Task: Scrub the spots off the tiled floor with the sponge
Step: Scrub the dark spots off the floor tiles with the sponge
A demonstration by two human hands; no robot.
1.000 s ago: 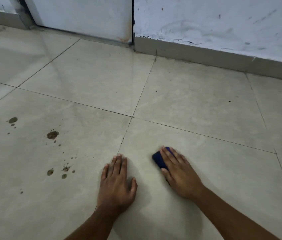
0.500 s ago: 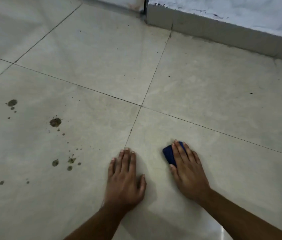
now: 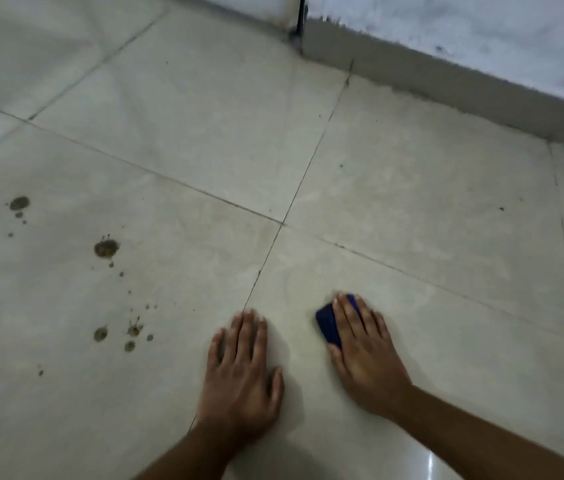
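The sponge [image 3: 329, 325] is dark blue and sits on the tiled floor [image 3: 412, 188] in the lower middle of the frame. The right hand [image 3: 365, 355] lies flat on top of it, palm down, with the fingers stretched forward over it. Only the left side of the sponge and a bit near the fingertips peek out. The hand presses down on the sponge more than it wraps around it.

The left hand [image 3: 242, 372] is just to the left of the right hand, near it but not touching. It is flat on the floor, palm down, fingers close together and the thumb out to the side. It holds nothing. It sits on a thin dark line between two tiles.

The spots [image 3: 105, 249] are brown and lie on the tile at the left of the frame. One big spot is at the middle left, another is higher up near the left edge, and a bunch of small ones is lower down. They are well apart from the sponge, with the left hand in between.

A grey skirting strip [image 3: 446, 84] and a white wall [image 3: 464, 26] run across the upper right of the frame.
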